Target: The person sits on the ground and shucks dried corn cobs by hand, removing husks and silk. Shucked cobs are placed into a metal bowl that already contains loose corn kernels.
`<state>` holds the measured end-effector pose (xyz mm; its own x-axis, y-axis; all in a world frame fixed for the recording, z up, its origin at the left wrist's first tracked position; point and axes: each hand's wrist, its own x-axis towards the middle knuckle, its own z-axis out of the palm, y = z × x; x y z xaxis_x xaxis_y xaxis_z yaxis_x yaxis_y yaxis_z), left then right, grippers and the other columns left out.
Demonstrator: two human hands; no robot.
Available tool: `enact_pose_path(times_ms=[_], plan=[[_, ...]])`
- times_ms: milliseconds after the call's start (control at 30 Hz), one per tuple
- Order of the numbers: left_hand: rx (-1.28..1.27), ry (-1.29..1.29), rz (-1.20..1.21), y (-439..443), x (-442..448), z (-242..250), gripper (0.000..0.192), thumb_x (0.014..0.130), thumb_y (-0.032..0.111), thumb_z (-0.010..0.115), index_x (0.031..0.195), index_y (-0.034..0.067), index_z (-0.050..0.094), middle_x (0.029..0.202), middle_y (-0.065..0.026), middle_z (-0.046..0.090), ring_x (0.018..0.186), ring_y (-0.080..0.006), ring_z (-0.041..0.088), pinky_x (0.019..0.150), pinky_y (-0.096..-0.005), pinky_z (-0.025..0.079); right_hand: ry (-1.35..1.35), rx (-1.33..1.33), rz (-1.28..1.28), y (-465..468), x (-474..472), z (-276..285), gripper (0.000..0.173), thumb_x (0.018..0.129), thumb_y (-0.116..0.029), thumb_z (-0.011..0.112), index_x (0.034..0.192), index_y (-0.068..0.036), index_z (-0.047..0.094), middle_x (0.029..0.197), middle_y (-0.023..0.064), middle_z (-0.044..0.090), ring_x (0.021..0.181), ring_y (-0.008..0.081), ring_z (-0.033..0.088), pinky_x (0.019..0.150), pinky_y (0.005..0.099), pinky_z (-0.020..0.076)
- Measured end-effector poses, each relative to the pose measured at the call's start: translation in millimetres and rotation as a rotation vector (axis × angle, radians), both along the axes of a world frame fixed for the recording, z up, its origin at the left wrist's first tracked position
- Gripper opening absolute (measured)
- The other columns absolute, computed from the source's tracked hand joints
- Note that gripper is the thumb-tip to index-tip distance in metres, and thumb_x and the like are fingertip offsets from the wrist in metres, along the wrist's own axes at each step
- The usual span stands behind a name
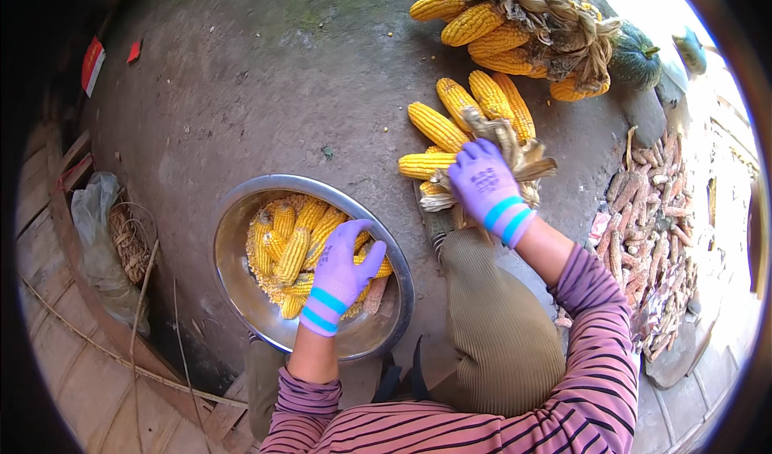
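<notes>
My left hand (344, 264), in a purple knitted glove with blue bands, is over a steel basin (407, 300), thumb and fingers apart above the corn. Inside the basin lie several husked yellow corn cobs (294, 255) on loose kernels (271, 288), with a reddish bare cob (375, 296) at the right. My right hand (482, 182), gloved the same way, rests on a bundle of corn ears (435, 127) tied by their dry husks (503, 134), beside my right knee. Its fingertips are partly hidden, so its grip is unclear.
A larger braided bunch of corn (473, 24) lies at the top right, next to a green pumpkin (634, 56). Stripped cobs (645, 225) are heaped at the right. On the left are a plastic bag (96, 243), thin sticks (142, 303) and a wooden beam (108, 315).
</notes>
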<state>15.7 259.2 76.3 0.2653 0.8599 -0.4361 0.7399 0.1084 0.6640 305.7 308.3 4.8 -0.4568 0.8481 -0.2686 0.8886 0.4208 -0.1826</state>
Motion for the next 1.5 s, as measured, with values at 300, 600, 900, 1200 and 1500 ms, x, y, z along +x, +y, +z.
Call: enact_pose_path(times_ms=[300, 600, 900, 1200, 1500], plan=[[0.004, 0.012, -0.062, 16, 9, -4, 0.042, 0.093, 0.025, 0.074, 0.126, 0.0, 0.064, 0.119, -0.0196, 0.067, 0.115, -0.0356, 0.065, 0.102, -0.0429, 0.051, -0.174, -0.106, -0.243, 20, 34, -11, 0.042, 0.087, -0.028, 0.072, 0.123, -0.009, 0.061, 0.106, 0.0137, 0.07, 0.097, 0.031, 0.07, 0.084, 0.0457, 0.0514], [-0.005, 0.005, -0.097, 15, 15, 2, 0.042, 0.093, 0.025, 0.072, 0.126, 0.0, 0.063, 0.12, -0.0206, 0.067, 0.114, -0.037, 0.065, 0.101, -0.0428, 0.051, -0.427, -0.13, 0.05, -6, 18, -10, 0.034, 0.097, -0.017, 0.054, 0.129, -0.008, 0.063, 0.119, 0.0108, 0.06, 0.105, 0.0279, 0.062, 0.097, 0.0439, 0.0443], [-0.126, -0.1, 0.038, 27, 29, -4, 0.065, 0.09, 0.035, 0.077, 0.138, -0.002, 0.054, 0.131, -0.0215, 0.061, 0.124, -0.0362, 0.061, 0.106, -0.043, 0.049, 0.416, 0.071, -0.275, 29, 47, 24, 0.062, 0.076, -0.029, 0.083, 0.126, -0.002, 0.061, 0.123, 0.0205, 0.064, 0.11, 0.0405, 0.064, 0.1, 0.0448, 0.05], [0.148, -1.007, 0.321, 85, 76, 27, 0.075, 0.087, 0.035, 0.084, 0.143, -0.003, 0.051, 0.151, -0.0202, 0.052, 0.141, -0.0302, 0.05, 0.119, -0.0418, 0.039, 0.975, -0.002, -0.013, 51, -17, 99, 0.065, 0.074, -0.029, 0.085, 0.129, -0.004, 0.061, 0.126, 0.0173, 0.064, 0.111, 0.0394, 0.064, 0.097, 0.0465, 0.0512], [-0.13, -1.224, 1.055, 87, 79, -39, 0.056, 0.103, 0.049, 0.062, 0.124, -0.003, 0.058, 0.123, -0.0197, 0.067, 0.12, -0.035, 0.065, 0.109, -0.0532, 0.051, 0.422, -0.144, 0.018, 46, 6, 45, 0.091, 0.067, -0.031, 0.088, 0.145, -0.004, 0.05, 0.117, 0.0216, 0.068, 0.111, 0.0407, 0.065, 0.099, 0.0489, 0.049]])
